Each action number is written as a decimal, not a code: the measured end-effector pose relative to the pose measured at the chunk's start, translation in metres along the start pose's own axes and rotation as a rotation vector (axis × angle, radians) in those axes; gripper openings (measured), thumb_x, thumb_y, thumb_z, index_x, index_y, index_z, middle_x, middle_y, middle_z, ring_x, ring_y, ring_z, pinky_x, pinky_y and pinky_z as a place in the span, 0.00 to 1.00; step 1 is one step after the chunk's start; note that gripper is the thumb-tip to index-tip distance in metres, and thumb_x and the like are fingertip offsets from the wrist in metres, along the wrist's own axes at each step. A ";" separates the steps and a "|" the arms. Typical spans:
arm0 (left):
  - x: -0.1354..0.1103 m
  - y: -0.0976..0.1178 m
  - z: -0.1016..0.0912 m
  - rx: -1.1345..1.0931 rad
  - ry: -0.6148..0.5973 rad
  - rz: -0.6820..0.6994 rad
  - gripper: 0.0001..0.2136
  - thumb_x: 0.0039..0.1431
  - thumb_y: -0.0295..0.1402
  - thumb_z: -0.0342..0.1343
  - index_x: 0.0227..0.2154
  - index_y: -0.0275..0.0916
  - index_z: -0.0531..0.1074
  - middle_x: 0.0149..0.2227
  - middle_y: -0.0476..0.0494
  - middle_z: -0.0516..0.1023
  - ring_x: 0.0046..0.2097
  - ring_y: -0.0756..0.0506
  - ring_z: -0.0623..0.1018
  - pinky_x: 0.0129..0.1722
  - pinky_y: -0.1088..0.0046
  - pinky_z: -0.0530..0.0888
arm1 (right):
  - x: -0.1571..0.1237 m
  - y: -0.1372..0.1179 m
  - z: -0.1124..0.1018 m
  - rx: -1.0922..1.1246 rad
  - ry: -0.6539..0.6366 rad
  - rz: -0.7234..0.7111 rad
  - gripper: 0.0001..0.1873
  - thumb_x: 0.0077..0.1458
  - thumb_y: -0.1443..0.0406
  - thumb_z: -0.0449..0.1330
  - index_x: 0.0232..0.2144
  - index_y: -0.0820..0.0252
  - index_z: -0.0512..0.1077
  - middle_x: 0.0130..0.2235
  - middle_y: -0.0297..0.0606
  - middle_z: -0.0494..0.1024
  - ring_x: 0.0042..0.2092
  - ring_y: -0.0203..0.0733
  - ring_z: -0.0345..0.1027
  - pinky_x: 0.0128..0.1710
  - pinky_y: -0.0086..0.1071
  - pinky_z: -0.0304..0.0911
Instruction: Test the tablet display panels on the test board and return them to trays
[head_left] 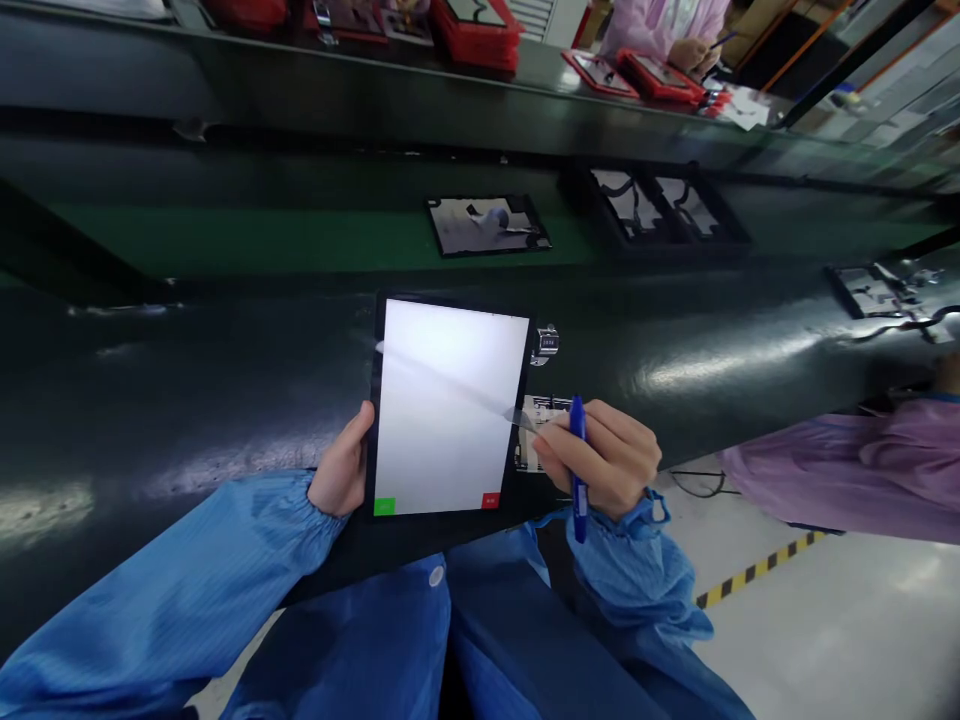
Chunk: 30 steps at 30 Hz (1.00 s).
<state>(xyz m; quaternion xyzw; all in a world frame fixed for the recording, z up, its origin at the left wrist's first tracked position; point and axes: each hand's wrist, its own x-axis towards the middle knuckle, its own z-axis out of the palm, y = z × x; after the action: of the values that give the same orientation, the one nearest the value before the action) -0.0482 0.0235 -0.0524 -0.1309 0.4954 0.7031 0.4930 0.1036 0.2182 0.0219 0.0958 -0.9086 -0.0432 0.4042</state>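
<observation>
My left hand (341, 470) grips the left edge of a tablet (450, 405) whose screen glows white, with a green square at its bottom left corner and a red one at its bottom right. My right hand (600, 455) is closed around a blue pen (577, 460) at the tablet's right edge, and its fingertips also pinch a thin clear strip or film that stretches across the screen toward the upper left. Both arms wear blue sleeves. A small silver tally counter (545, 343) sits just right of the tablet's top corner.
A dark green conveyor (225, 240) runs across, carrying open tablet shells (487, 225) and trays (660, 205). Red trays (480, 30) line the far bench, where a person in pink (667, 30) works. A person in purple (847, 470) sits at my right.
</observation>
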 end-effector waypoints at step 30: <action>-0.010 0.005 0.005 0.016 -0.115 -0.070 0.21 0.67 0.41 0.51 0.56 0.34 0.72 0.50 0.39 0.80 0.53 0.37 0.78 0.52 0.64 0.77 | 0.016 0.055 0.048 0.878 -0.246 0.583 0.35 0.53 0.50 0.68 0.56 0.55 0.59 0.56 0.45 0.69 0.58 0.51 0.68 0.62 0.48 0.63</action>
<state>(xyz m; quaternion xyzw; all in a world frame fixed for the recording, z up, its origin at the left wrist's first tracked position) -0.0459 0.0221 -0.0408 -0.1033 0.4670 0.6876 0.5462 0.0500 0.2684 0.0095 -0.0063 -0.8708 0.4436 0.2120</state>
